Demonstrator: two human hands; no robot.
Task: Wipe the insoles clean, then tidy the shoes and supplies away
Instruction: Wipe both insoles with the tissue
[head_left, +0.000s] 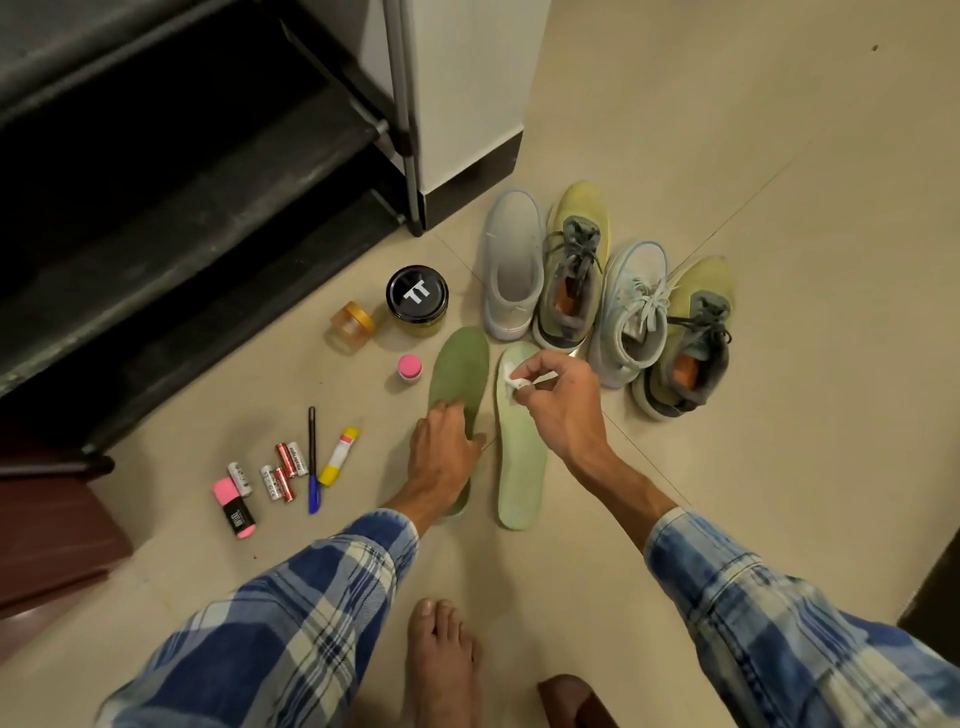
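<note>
Nearest, a bare foot (441, 649) stands between two plaid sleeves (311, 597). Beyond it the left hand (447, 441) lies flat, fingers fairly straight, pressing on the darker green insole (460, 364) and gripping nothing. The right hand (556, 400) pinches a small white wipe (514, 383) between thumb and fingertips, against the far, toe end of the pale green insole (522, 467), which lies just right of the darker one. Since the wipe is on the pale insole, it would probably go better to bring the steadying palm across to that insole's near heel end, then draw the wipe in long strokes from toe toward heel, refolding it as it soils. To the left lie batteries (283, 470), a pen (312, 457) and a black-lidded jar (417, 293); farther off, four shoes (569, 270) stand close together beside the dark rack (208, 182).
</note>
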